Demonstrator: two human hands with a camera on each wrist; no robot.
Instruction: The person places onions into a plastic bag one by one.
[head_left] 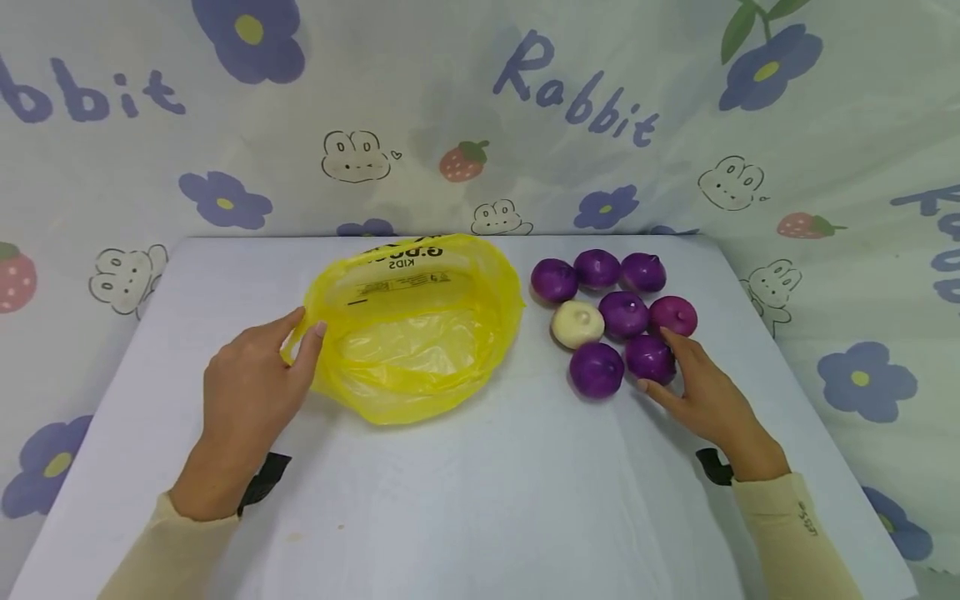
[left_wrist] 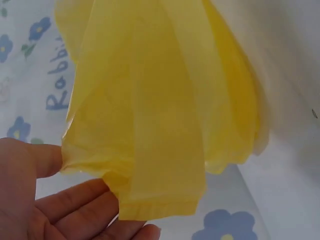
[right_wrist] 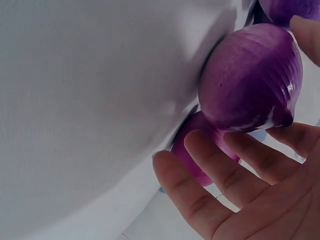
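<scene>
In the head view my left hand (head_left: 258,375) holds the left rim of a yellow plastic bag (head_left: 408,408), which stands with its mouth wide and black print on its far inner wall. The left wrist view has the thumb at the bag's edge (left_wrist: 165,150) and the fingers behind it. My right hand (head_left: 708,392) is around a purple onion (head_left: 649,358), thumb on the near side and fingers at the far side, fingers fairly straight. From the right wrist, that onion (right_wrist: 250,80) rests between the spread fingers and thumb, with a pinker onion (right_wrist: 195,150) behind the fingers.
Beside the held-round onion sit several more purple onions (head_left: 596,370), a white onion (head_left: 577,324) and a reddish-purple one (head_left: 672,317), bunched close together. The white table (head_left: 480,517) ends at a patterned cloth (head_left: 420,108) at the back.
</scene>
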